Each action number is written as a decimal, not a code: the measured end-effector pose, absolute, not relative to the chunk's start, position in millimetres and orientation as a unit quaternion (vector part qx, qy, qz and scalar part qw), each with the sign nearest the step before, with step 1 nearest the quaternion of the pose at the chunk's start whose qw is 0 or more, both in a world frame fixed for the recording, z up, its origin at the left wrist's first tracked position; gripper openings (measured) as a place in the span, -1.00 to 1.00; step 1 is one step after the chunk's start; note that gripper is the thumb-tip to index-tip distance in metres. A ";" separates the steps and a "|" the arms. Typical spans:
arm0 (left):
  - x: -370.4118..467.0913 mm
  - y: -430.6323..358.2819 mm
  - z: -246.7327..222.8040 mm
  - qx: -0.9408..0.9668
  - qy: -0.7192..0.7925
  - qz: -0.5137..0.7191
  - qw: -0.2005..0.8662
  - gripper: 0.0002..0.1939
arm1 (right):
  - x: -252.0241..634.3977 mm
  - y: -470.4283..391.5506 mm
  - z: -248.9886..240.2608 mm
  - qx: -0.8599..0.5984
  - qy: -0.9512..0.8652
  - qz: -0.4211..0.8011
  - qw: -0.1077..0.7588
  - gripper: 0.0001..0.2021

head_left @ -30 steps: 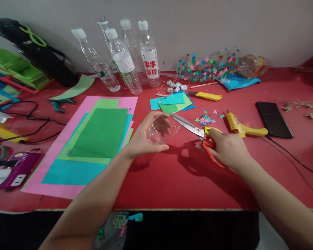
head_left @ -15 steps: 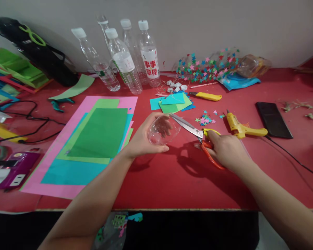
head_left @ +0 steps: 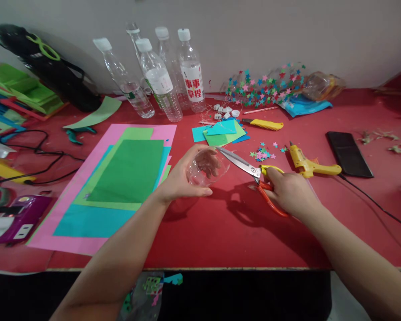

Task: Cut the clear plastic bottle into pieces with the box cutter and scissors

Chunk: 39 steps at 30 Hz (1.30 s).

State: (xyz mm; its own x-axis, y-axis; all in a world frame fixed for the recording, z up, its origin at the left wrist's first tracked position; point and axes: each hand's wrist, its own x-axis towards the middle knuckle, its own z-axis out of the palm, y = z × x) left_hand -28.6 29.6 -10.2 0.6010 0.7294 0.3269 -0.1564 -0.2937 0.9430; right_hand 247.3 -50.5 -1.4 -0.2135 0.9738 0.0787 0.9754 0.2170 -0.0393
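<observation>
My left hand [head_left: 183,176] is wrapped round a clear plastic cup-like piece [head_left: 203,174], which looks like a cut bottle bottom; its open rim faces right. My right hand [head_left: 292,194] grips a pair of scissors [head_left: 242,164] by the yellow and orange handles. The blades point left and look closed or nearly so, with their tip at the upper edge of the clear piece. Whether the tip touches the plastic I cannot tell. Both hands are above the red tabletop [head_left: 200,240].
Coloured paper sheets [head_left: 127,171] lie on the left, with several clear bottles [head_left: 192,80] behind. Paper scraps [head_left: 220,129], a yellow utility knife [head_left: 265,124] and small stars [head_left: 263,154] lie beyond my hands. A glue gun [head_left: 307,165] and a black phone [head_left: 349,154] are on the right.
The clear piece has turned slightly in my left hand and shifted a little left, so its open rim shows more. The scissors stay almost in place.
</observation>
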 end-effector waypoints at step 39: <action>-38.0 27.2 -1.7 0.545 0.075 0.248 0.797 -0.29 | 253.6 -51.6 -6.3 -0.533 -0.834 -0.081 0.121 -0.48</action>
State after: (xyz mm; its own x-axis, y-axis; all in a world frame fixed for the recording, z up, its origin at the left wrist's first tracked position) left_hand -38.0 27.2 -1.7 0.8653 0.4779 0.1513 -0.3142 0.2818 0.9066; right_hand 253.6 -51.6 -6.3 -0.4027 0.8687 0.2884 0.9081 0.4187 0.0066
